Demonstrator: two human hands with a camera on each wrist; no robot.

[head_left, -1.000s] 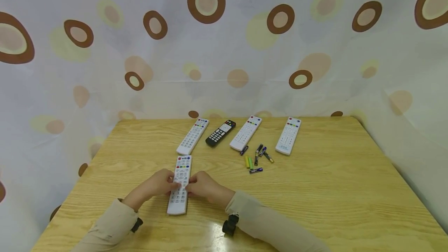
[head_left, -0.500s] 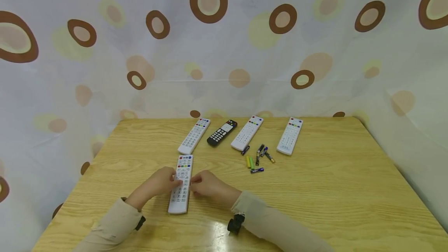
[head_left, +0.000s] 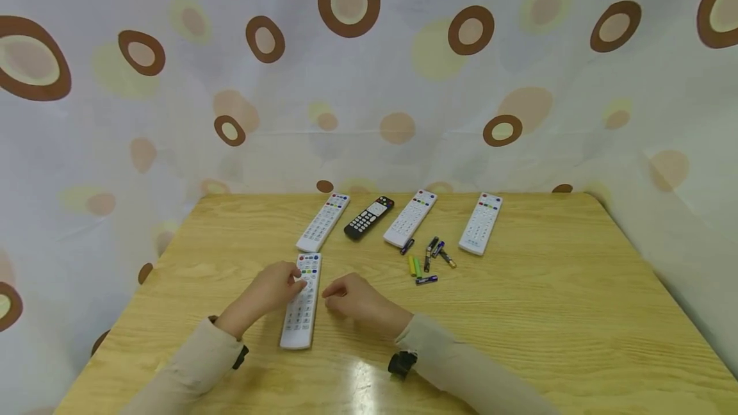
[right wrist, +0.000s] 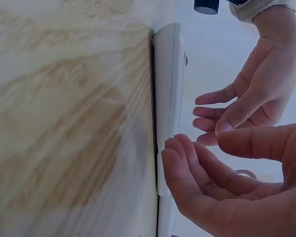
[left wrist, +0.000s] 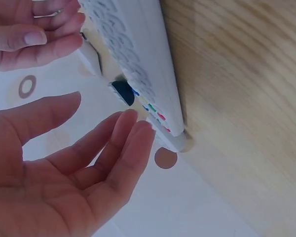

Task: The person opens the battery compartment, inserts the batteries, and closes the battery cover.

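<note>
A white remote control (head_left: 300,316) lies face up on the wooden table, its coloured buttons at the far end. My left hand (head_left: 271,290) is at the remote's left side, thumb and fingertips over its upper keys. In the left wrist view, that hand (left wrist: 74,173) has relaxed, slightly bent fingers with nothing between them, apart from the remote (left wrist: 138,59). Just right of the remote, my right hand (head_left: 360,303) hovers empty. The right wrist view shows its fingers (right wrist: 187,173) loosely bent near the remote's side edge (right wrist: 167,89); whether they touch it I cannot tell.
Behind lie another white remote (head_left: 323,223), a black remote (head_left: 369,218) and two more white remotes (head_left: 410,218) (head_left: 480,224). Several dark batteries (head_left: 426,280), a yellow battery (head_left: 412,266) and a green battery (head_left: 418,268) are scattered right of centre. A patterned cloth (head_left: 369,82) hangs behind the table (head_left: 519,325).
Both hands have let go of the white remote. The right hand has moved away to its right, and the left has lifted and shifted toward the far end. The remote stays on the table.
</note>
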